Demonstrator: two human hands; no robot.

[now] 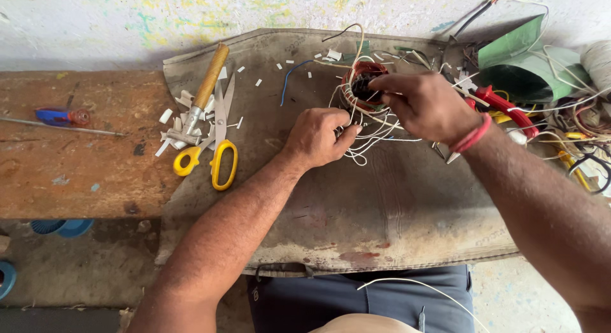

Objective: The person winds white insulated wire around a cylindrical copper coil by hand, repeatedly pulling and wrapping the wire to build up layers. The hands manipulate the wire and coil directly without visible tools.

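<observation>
Left hand [316,137] sits curled on the cloth, fingers pinched shut around a bunch of thin white wires [369,132] that loop out to its right. Our right hand [425,106] reaches in from the right, a red band on its wrist, fingertips closed on something at the rim of the motor stator [363,86]; whether that is a wire or the winding itself we cannot tell. We see the stator just above and between both hands, near the top middle of the cloth, a round ring with reddish copper winding and a dark core. Its open bore faces up toward the camera, so its axis runs roughly vertical to the surface, tilted slightly toward us. Work surface is a worn grey-brown cloth mat [356,206] draped over our lap and over the edge of a scuffed wooden board [76,155]. Behind both runs a pale wall flecked with paint. On the mat's left lie yellow-handled scissors [219,145], long axis near vertical, blades pointing away from us, beside a tool with a wooden handle [207,85] slanting up to the right, with white insulation scraps scattered about. A screwdriver with a blue and red handle [60,120] lies near horizontal on the board. At right we note red-handled pliers [506,107], green sheet [519,59], and tangled wire.
</observation>
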